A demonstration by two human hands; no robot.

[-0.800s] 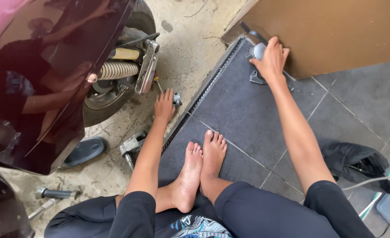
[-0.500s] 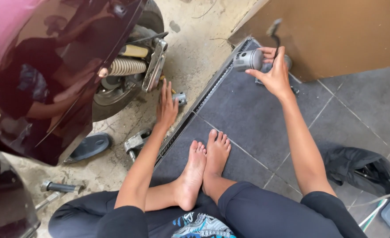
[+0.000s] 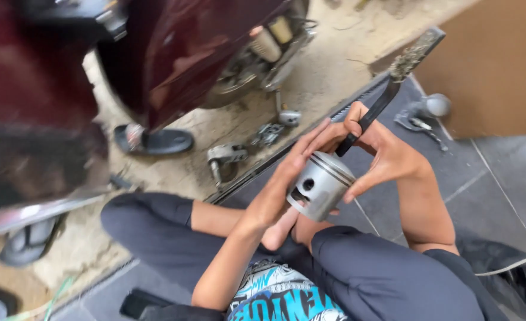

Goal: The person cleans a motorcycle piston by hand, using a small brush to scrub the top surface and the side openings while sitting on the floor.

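A silver metal piston (image 3: 321,184) with ring grooves and a side hole sits between both my hands above my crossed legs. My left hand (image 3: 286,178) rests its fingers along the piston's left side. My right hand (image 3: 380,156) cups the piston from the right and also pinches a long dark brush-like tool (image 3: 393,77), whose worn bristled end points up toward the brown wall. A dark red motorcycle (image 3: 173,53) stands to the left on the sandy ground.
Loose metal parts (image 3: 227,157) and a smaller part (image 3: 288,117) lie on the dirt by the metal floor rail. A black sandal (image 3: 156,140) lies under the bike. A round silver piece (image 3: 436,105) sits by the brown wall (image 3: 489,59). I sit on grey tiles (image 3: 501,178).
My right hand picked the piston and tool up from near the wall and brought them toward my lap. My left hand left the ground and came onto the piston. The view swung left.
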